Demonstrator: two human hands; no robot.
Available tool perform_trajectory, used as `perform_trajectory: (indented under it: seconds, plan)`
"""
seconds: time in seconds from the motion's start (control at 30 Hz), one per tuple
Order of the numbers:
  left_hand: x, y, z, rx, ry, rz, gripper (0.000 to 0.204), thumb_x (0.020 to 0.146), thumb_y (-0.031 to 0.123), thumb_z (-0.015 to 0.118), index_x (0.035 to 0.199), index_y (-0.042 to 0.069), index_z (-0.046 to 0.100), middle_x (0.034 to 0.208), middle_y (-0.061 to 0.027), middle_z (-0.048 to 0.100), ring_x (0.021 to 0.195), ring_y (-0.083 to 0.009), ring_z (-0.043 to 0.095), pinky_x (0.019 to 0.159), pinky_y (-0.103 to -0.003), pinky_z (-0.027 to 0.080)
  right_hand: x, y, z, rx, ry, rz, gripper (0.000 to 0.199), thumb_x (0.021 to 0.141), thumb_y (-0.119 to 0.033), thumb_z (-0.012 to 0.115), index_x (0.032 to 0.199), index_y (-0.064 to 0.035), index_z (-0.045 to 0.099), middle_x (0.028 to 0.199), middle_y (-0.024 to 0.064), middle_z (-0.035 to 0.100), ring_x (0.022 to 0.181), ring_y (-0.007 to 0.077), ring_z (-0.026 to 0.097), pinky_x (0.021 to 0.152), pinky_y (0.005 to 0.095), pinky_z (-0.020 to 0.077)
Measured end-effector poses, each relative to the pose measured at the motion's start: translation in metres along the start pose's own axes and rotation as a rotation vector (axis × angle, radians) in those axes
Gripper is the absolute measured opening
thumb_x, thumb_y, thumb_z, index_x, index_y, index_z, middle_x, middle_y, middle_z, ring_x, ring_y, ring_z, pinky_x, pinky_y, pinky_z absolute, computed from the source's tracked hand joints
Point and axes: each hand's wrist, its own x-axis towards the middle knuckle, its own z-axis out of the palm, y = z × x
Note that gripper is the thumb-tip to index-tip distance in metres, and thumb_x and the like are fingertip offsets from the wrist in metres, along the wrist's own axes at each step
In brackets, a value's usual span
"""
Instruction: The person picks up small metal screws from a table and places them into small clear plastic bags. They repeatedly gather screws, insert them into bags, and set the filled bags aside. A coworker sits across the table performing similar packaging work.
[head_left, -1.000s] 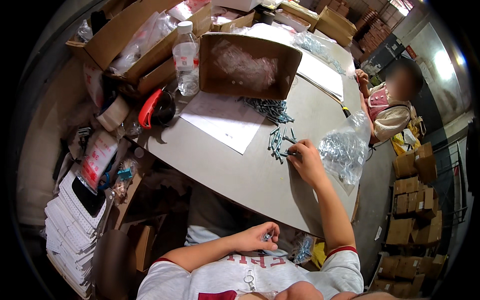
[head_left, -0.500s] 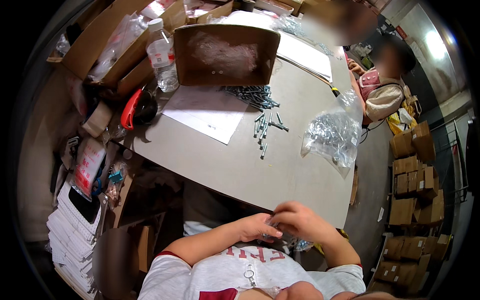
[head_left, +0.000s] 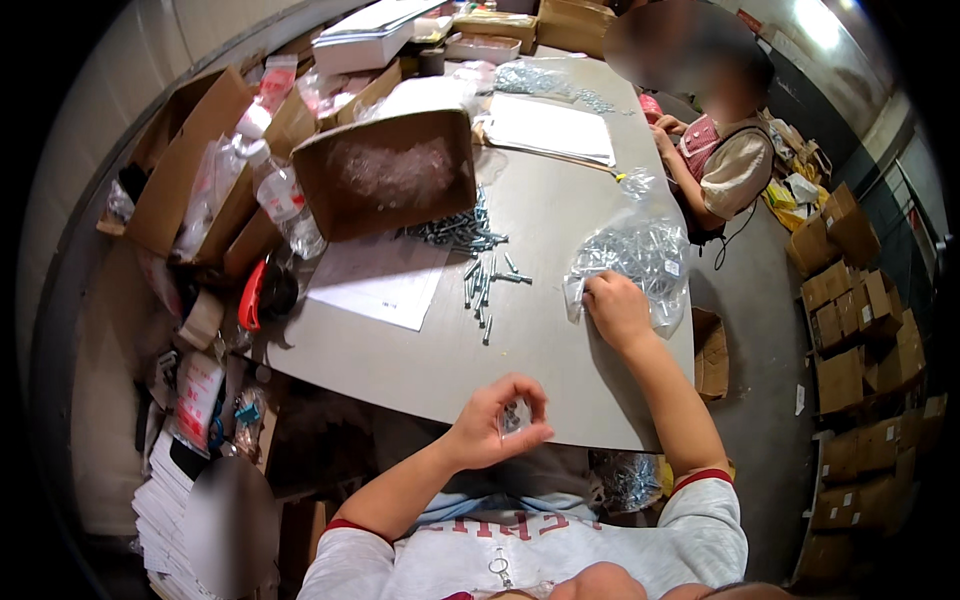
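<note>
My left hand (head_left: 498, 425) is held up at the near table edge, its fingers curled round a small clear plastic bag (head_left: 515, 418) with small dark metal pieces inside. On the right of the table, my right hand (head_left: 618, 308) has its fingers bent at the near left edge of a large clear plastic bag (head_left: 640, 255) full of small metal parts. Whether the fingertips also grip a part in there is hidden. Left of that bag, loose bolts (head_left: 482, 285) lie scattered, with a denser bolt pile (head_left: 455, 232) beside the tilted cardboard box (head_left: 300, 170).
A paper sheet (head_left: 385, 290) lies under the box's near side. To the left stand a water bottle (head_left: 285, 200) and a red-handled tape dispenser (head_left: 255, 295). A co-worker (head_left: 735, 165) sits beyond the right edge. Stacked cartons (head_left: 850, 310) line the floor at right.
My hands were together at the near table edge. The right has moved forward to the large bag; the left has lifted slightly with the small bag. The view has shifted.
</note>
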Motion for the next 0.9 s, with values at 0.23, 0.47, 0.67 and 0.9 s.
perform_trajectory:
  seconds: [0.23,0.47,0.67,0.9]
  plan:
    - [0.012,-0.008,0.010,-0.158,0.133,-0.040,0.045,0.080,0.001,0.071,0.115,0.005,0.044,0.082,-0.0020,0.054,0.075,-0.0088,0.052,0.066,-0.021,0.042,0.001,0.013,0.012,0.133,0.072,-0.091,0.002,0.075,-0.005,0.055,0.076,-0.0059,0.054,0.071,0.0123,0.058,0.072,0.0322,0.062,0.062,0.0412,0.0511]
    - [0.039,-0.032,0.000,-0.245,0.124,-0.274,0.048,0.083,0.006,0.068,0.122,0.004,0.039,0.083,-0.0039,0.054,0.079,-0.0123,0.054,0.072,-0.026,0.044,-0.008,0.023,-0.034,0.415,-0.001,-0.026,0.014,0.076,-0.003,0.062,0.090,-0.0033,0.064,0.083,0.0143,0.065,0.077,0.0324,0.063,0.070,0.0400,0.0504]
    - [0.060,-0.038,-0.012,-0.450,0.059,-0.473,0.068,0.080,0.029,0.075,0.127,0.004,0.033,0.086,-0.0057,0.056,0.082,-0.0153,0.056,0.080,-0.030,0.045,-0.014,0.004,-0.081,1.041,-0.128,0.066,0.013,0.083,0.003,0.060,0.095,0.0017,0.064,0.085,0.0106,0.067,0.078,0.0163,0.064,0.071,0.0279,0.0510]
    - [0.064,-0.041,-0.008,-0.530,-0.098,-0.449,0.080,0.075,0.038,0.078,0.130,0.003,0.032,0.090,-0.0059,0.056,0.083,-0.0157,0.056,0.079,-0.029,0.046,-0.019,-0.020,-0.039,1.542,-0.564,0.054,0.014,0.083,-0.001,0.060,0.095,0.0049,0.062,0.087,0.0079,0.067,0.077,0.0139,0.064,0.074,0.0284,0.0506]
